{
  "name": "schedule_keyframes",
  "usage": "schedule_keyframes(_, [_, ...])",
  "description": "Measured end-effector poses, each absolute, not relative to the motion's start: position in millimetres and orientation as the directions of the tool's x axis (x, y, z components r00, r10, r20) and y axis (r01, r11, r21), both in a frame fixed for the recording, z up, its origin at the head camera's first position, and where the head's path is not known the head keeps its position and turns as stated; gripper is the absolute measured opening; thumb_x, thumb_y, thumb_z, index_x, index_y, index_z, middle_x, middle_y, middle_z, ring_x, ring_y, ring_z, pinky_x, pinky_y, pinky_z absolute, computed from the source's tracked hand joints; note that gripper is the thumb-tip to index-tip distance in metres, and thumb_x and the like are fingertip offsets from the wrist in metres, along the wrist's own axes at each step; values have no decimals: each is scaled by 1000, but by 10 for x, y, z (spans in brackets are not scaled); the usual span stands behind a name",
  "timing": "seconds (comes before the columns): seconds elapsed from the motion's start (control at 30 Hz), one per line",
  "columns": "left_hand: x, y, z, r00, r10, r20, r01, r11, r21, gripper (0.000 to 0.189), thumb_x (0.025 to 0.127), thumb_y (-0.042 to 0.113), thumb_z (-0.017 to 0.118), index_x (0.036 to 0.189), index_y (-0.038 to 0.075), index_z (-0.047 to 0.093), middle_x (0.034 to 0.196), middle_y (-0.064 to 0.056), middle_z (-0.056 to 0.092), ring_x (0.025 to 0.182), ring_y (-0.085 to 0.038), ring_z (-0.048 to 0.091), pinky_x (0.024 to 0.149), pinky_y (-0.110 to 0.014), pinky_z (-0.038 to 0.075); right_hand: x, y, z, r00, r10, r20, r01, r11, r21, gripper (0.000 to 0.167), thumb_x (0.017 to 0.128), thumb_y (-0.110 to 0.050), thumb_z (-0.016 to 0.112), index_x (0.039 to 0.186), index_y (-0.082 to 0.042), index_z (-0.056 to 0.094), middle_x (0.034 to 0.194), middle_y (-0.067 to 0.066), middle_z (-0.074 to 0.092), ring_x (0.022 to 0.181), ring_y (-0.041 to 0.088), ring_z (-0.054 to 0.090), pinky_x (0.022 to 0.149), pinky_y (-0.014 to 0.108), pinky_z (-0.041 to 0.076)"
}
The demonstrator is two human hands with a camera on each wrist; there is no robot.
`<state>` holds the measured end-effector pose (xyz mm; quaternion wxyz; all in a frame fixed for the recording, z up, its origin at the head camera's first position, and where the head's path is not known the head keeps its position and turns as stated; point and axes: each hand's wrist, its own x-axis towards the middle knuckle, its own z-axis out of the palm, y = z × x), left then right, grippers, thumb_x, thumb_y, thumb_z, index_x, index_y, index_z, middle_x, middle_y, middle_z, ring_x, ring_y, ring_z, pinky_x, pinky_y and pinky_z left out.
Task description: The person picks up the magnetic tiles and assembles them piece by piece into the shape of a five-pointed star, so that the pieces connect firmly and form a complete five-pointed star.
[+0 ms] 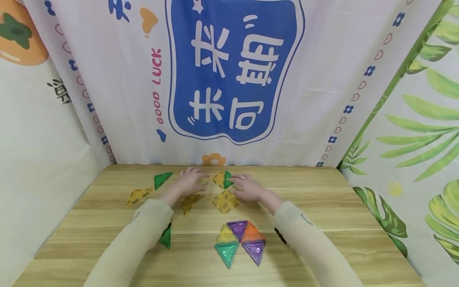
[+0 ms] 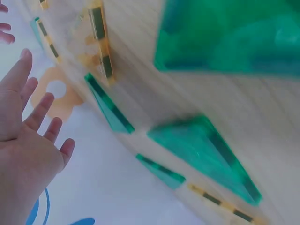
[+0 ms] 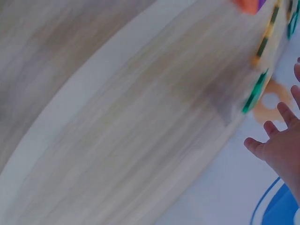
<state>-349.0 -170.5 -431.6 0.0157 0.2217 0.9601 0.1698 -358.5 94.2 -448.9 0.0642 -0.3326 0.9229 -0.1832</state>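
Observation:
My left hand (image 1: 191,182) hovers toward the back of the table, fingers spread and nothing in them; a yellow triangular magnetic tile (image 1: 189,204) lies partly under it. Opposite it, my right hand (image 1: 248,188) has its fingertips right at a green triangular tile (image 1: 227,179), which stands against a yellow tile (image 1: 219,179). Between and just nearer than the hands lies a yellow tile square (image 1: 226,201). In the left wrist view the left hand (image 2: 35,140) has extended fingers, as does the right hand (image 3: 283,145) in its own wrist view.
Several coloured triangles form a partial fan nearer me, including a purple tile (image 1: 238,228) and an orange tile (image 1: 252,232). On the left lie a green tile (image 1: 162,180), a yellow tile (image 1: 138,195) and another green tile (image 1: 166,238). A printed curtain (image 1: 322,79) closes off the table's back edge.

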Motion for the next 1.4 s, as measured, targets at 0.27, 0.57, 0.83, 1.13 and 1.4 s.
schedule_keyframes(0.27, [-3264,-2039,-4233,-886,461,38,452,847,280,58,85,35,70,137,19,51,143,-15,43,132,-45,30,99,-69,23,-3354,634,-4388,-698,-716,15,-676,653,-341,55,95,-30,57,144,-14,39,151,13,31,139,39,24,112,56,18])
schedule_keyframes(0.57, [-2884,-2464,-4277,-845,532,42,517,797,313,63,80,33,75,135,11,51,138,-19,47,127,-48,34,95,-73,23,-3171,279,-4525,-627,-779,-18,-721,589,-364,58,95,-33,55,147,-19,33,154,7,26,142,31,21,113,49,20])
schedule_keyframes(0.83, [-2610,-2731,-4456,-828,561,14,536,783,317,86,68,49,79,138,11,47,140,-14,46,129,-44,33,93,-75,23,-3121,74,-4598,-564,-822,-73,-789,563,-244,57,96,-35,53,147,-18,34,154,3,27,143,30,19,114,49,17])
schedule_keyframes(1.13, [-2604,-2756,-4539,-847,532,13,511,807,297,89,65,54,79,137,12,49,141,-14,44,132,-44,27,97,-74,19,-3062,147,-4571,-567,-818,-98,-798,574,-183,50,96,-36,52,143,-21,41,151,2,33,142,24,24,114,49,17])
schedule_keyframes(1.4, [-2611,-2665,-4562,-849,526,47,513,802,304,79,67,50,79,131,10,55,136,-13,50,129,-40,32,100,-69,19,-2956,222,-4532,-542,-838,-65,-823,544,-163,40,96,-27,55,135,-17,53,142,4,42,131,18,41,109,29,32])
